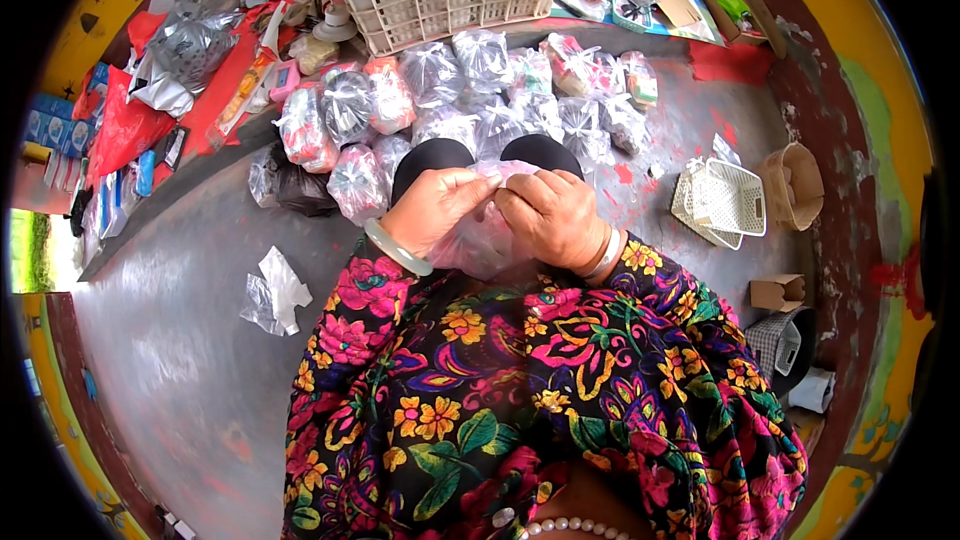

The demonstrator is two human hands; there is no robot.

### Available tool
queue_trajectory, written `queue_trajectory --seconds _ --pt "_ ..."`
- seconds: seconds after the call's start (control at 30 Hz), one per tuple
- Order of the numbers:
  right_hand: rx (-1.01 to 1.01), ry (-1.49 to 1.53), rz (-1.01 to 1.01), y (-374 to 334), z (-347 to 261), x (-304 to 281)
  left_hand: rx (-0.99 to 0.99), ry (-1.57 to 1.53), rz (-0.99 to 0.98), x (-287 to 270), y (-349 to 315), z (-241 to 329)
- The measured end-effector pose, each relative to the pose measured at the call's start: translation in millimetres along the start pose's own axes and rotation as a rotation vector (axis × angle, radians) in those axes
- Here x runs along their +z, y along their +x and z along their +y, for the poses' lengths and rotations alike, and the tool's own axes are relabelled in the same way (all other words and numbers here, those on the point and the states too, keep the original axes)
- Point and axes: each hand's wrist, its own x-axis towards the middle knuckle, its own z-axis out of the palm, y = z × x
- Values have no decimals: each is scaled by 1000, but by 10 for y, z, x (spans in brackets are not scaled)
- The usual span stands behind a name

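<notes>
A thin, see-through pinkish plastic bag (pixel 480 243) rests in my lap, its contents too blurred to make out. My left hand (pixel 437 204), with a pale bangle at the wrist, pinches the gathered top of the bag between thumb and fingers. Close against it on the right, my right hand (pixel 557 219) has its thumb and fingertips closed on the same top edge. Just beyond my dark-clad knees, several tied clear plastic bags (pixel 432 74) are heaped on the floor, with dark, red and white goods inside.
Behind the heap stands a cream plastic crate (pixel 445 5). To the right are white plastic baskets (pixel 722 198), a tan round basket (pixel 793 186) and a small cardboard box (pixel 777 292). A crumpled plastic sheet (pixel 284 290) lies on the left floor; red bags (pixel 135 123) clutter the far left.
</notes>
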Motion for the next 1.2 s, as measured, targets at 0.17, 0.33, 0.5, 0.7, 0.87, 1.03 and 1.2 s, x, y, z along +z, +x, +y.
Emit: queue_trajectory --seconds 0.17,0.33,0.5,0.7,0.87,1.03,1.2 --pt "-29 -5 -41 -50 56 38 -91 -409 113 105 51 107" --pt "-70 -38 -1 -5 47 41 135 -89 345 93 71 -76" --pt "-147 -10 -73 -54 -10 -59 396 412 623 97 102 -133" --pt "-191 59 -169 -184 -17 -173 601 882 755 50 158 -180" --pt "-195 101 -164 -266 -36 -224 626 990 774 20 192 -234" --pt "-169 59 -192 -235 -11 -254 654 953 788 22 179 -252" --pt "184 106 -217 -71 171 -226 482 360 544 100 -2 -89"
